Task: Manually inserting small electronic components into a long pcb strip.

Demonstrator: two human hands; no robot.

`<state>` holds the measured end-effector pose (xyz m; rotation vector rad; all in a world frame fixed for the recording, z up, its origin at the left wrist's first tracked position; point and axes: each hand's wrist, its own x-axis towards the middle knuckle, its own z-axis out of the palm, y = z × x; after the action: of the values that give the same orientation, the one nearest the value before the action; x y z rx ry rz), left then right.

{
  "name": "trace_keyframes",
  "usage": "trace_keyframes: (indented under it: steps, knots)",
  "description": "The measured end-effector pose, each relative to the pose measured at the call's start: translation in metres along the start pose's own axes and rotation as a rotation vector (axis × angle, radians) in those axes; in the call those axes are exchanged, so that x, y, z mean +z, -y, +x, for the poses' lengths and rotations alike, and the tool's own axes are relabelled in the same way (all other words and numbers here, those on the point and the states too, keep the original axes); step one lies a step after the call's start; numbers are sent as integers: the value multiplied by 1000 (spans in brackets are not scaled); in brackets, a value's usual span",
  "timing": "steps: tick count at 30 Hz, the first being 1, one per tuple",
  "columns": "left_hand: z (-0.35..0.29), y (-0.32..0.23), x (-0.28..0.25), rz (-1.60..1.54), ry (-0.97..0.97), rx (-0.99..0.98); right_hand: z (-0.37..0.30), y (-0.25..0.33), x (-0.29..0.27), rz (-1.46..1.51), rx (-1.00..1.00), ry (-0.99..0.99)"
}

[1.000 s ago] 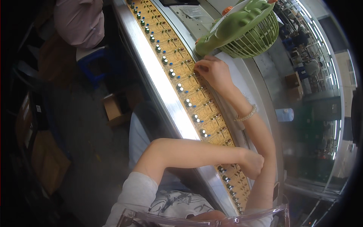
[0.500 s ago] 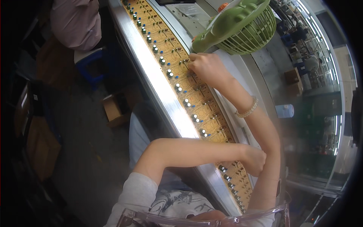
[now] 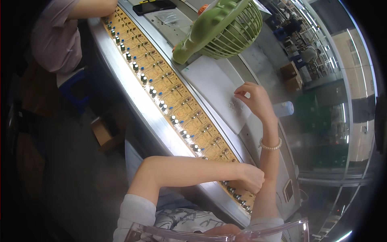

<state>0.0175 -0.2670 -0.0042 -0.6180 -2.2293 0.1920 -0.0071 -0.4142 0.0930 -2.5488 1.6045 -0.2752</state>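
Note:
A long row of yellowish circuit boards [image 3: 177,97] with black and blue capacitors runs diagonally along a metal rail. My left hand [image 3: 252,177] is a closed fist lying against my right forearm, above the near part of the boards; anything inside it is hidden. To the right of the boards, my right hand [image 3: 258,101] hovers over a white sheet [image 3: 213,86]. Its thumb and index finger are pinched, and whatever is between the tips is too small to make out. Just below those fingers lies a small scatter of tiny metal parts [image 3: 235,106].
A green fan [image 3: 217,32] stands beyond the white sheet. A black phone [image 3: 154,7] and a clear plastic bag [image 3: 169,17] lie at the far end. Another person's arm [image 3: 92,8] reaches the boards at upper left. A light blue bottle [image 3: 284,109] stands at the right.
My right hand has left the boards and moved over the white sheet with the tiny parts. My left fist stays by my right forearm. The other person's arm has come into view.

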Motion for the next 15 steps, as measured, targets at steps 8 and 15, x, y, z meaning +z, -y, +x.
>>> trace_keyframes:
  steps: [8,15]
  knots:
    - [-5,5,-3,-148,37,-92,8,-18,14,16,136,-31]
    - [-6,1,-8,-145,42,-70,4,-12,22,101,263,-69]
